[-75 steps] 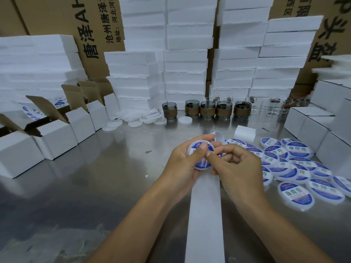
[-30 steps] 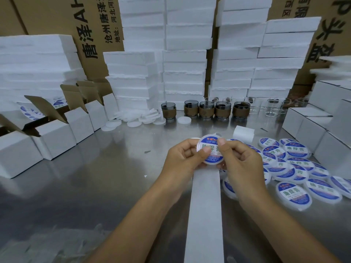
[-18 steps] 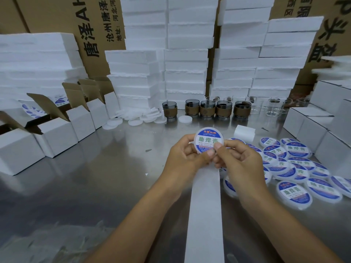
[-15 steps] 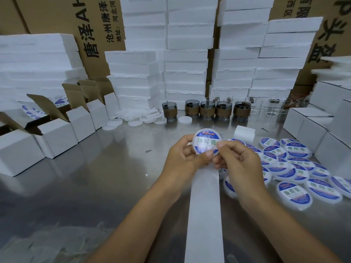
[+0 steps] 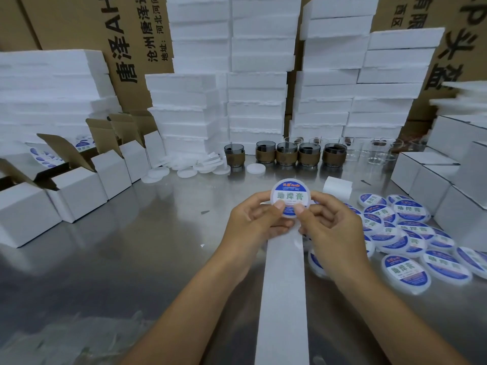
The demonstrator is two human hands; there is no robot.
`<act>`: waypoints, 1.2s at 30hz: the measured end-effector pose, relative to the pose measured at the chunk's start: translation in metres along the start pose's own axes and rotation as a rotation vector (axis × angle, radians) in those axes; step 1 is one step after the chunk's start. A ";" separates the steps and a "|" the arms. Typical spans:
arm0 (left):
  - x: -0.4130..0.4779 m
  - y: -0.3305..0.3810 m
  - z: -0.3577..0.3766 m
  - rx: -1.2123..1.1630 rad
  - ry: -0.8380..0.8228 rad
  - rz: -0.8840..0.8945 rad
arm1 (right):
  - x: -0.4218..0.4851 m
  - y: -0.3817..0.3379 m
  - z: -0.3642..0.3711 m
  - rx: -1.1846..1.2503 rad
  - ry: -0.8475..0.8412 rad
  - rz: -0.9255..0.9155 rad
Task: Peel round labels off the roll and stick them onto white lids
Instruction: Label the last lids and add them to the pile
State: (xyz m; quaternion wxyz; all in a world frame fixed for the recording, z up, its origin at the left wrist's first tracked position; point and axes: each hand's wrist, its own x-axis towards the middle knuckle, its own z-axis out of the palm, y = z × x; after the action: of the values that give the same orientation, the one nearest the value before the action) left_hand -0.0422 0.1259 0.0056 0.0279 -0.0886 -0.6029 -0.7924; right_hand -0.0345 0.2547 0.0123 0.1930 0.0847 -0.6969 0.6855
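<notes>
Two hands share one lid. The left hand (image 5: 253, 222) and the right hand (image 5: 333, 227) hold the white lid (image 5: 291, 185) up over the metal table (image 5: 126, 246). Its flat face is turned to the person, and the round label (image 5: 290, 197) is already on it and readable. Both hands are curled around the lid: each thumb lies on the lower part of the label, side by side and almost touching, and the other fingers go behind the lid, where I cannot see them well. So the lid stands just above the thumbs, in the middle between the two hands, and neither hand is clearly nearer to it.

I judge the step in hand to be pressing the lower edge of the label flat. The lid is round and has no long axis. The long thing is the backing strip (image 5: 284, 285), which runs from under the hands straight toward the person. The pile of labelled lids (image 5: 395, 227) lies on the right, near the right hand, so I think this hand is the better one to put the lid down. The blank lids (image 5: 184, 167) lie well apart, far and to the left, on the side of the left hand, which could fetch the next one
</notes>
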 end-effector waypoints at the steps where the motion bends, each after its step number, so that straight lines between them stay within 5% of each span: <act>1: 0.000 0.000 0.000 -0.008 0.005 -0.009 | 0.003 0.000 -0.004 0.007 0.022 0.014; 8: 0.006 0.001 -0.008 -0.129 0.178 -0.032 | 0.026 0.021 -0.050 -0.383 0.321 0.069; 18: 0.016 -0.002 -0.023 -0.165 0.363 -0.038 | 0.018 0.028 -0.052 -1.269 0.216 0.033; 24: 0.059 -0.004 -0.045 0.132 0.459 -0.054 | 0.018 0.028 -0.036 -1.130 0.220 -0.187; 30: 0.145 -0.001 -0.090 0.859 0.486 -0.007 | 0.021 0.035 -0.033 -0.974 0.221 -0.504; 36: 0.210 0.003 -0.108 1.125 0.536 0.010 | 0.029 0.040 -0.030 -0.910 0.208 -0.651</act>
State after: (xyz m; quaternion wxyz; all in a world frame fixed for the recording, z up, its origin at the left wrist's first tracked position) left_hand -0.2597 0.0341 0.0173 0.2244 0.1390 -0.8995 -0.3481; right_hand -0.0721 0.2904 -0.0136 0.4791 0.1354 -0.8373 0.2261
